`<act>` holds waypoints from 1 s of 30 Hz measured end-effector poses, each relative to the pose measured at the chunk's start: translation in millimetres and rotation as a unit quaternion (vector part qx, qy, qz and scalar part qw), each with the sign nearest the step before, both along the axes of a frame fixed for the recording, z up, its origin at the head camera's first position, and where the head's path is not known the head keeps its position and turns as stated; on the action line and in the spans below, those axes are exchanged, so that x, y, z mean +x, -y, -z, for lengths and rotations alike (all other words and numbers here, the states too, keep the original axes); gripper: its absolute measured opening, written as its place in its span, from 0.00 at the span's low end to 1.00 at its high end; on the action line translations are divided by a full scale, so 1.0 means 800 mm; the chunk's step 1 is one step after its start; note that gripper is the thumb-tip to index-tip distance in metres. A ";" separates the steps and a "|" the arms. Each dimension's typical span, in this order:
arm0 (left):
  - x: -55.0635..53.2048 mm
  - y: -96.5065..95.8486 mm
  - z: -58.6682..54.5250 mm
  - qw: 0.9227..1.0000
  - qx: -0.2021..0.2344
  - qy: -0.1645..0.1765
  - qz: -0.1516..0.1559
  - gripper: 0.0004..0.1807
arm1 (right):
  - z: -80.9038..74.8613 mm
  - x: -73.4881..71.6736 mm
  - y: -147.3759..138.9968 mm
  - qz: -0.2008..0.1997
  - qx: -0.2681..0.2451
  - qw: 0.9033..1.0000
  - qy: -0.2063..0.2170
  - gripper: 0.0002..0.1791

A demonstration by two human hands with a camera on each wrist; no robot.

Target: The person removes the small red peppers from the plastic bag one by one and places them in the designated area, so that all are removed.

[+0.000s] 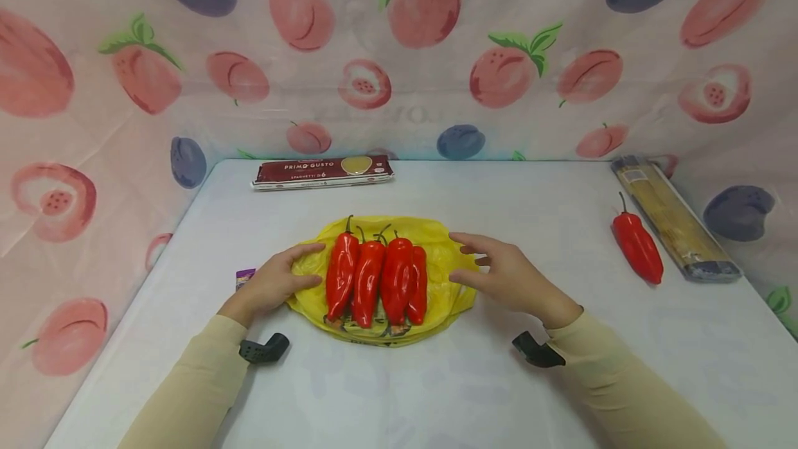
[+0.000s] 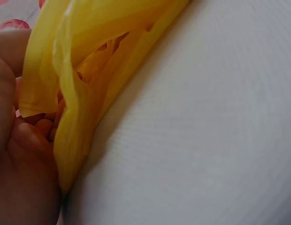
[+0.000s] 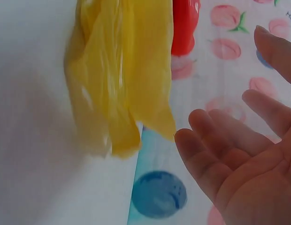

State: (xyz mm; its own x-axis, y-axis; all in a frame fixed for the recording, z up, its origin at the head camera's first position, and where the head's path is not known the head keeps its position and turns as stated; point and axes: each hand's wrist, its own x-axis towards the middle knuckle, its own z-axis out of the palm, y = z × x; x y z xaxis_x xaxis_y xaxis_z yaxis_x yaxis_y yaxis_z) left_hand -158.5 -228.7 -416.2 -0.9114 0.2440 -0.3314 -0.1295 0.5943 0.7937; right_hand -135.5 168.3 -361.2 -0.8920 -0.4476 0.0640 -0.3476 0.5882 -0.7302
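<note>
Several glossy red peppers [image 1: 369, 283] with dark stems lie side by side on a crumpled yellow plastic bag [image 1: 449, 296]. My left hand [image 1: 274, 281] is at the bag's left edge, fingers and thumb spread apart over the yellow plastic. In the left wrist view, a flap of the bag [image 2: 75, 136] hangs in front of part of that hand. My right hand [image 1: 499, 272] stands at the bag's right edge, thumb and fingers parted with nothing between them. From the right wrist, its fingers [image 3: 202, 159] appear loosely extended beside the bag's edge.
A single red pepper [image 1: 637, 248] lies at the right, beside a clear pack of spaghetti [image 1: 676, 220]. At the back left sits a dark red spaghetti packet [image 1: 321, 173]. A small purple packet [image 1: 244, 276] shows partly behind my left hand. Fruit-printed cloth [image 1: 399, 89] hangs behind the white table.
</note>
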 end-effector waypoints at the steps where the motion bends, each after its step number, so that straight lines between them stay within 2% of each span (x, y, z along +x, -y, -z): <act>1: 0.000 0.000 0.000 1.000 0.000 0.001 0.000 0.36 | 0.001 0.001 0.003 -0.006 -0.002 1.000 0.002 0.35; 7: -0.001 0.000 0.001 1.000 -0.002 -0.001 -0.001 0.37 | 0.004 0.004 0.023 -0.040 -0.003 0.999 0.023 0.34; 13: 0.000 0.000 0.001 1.000 -0.003 0.000 -0.004 0.36 | 0.008 0.005 0.039 -0.057 -0.005 0.997 0.056 0.34; 22: 0.001 0.000 0.001 1.000 0.004 -0.002 -0.002 0.36 | 0.014 0.003 0.058 -0.048 0.005 0.994 0.096 0.35; 30: 0.001 0.000 0.001 1.000 0.003 -0.002 -0.002 0.36 | 0.017 0.001 0.066 -0.052 0.018 0.994 0.099 0.37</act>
State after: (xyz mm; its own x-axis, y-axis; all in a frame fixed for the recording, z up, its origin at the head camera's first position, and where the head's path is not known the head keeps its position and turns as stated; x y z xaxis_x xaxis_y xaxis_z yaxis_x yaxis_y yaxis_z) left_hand -157.6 -228.6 -416.9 -0.9139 0.2425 -0.3255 -0.1278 0.5892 0.7978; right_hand -134.8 115.2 -375.1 -0.8339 -0.5373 -0.1263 -0.2599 0.5840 -0.7690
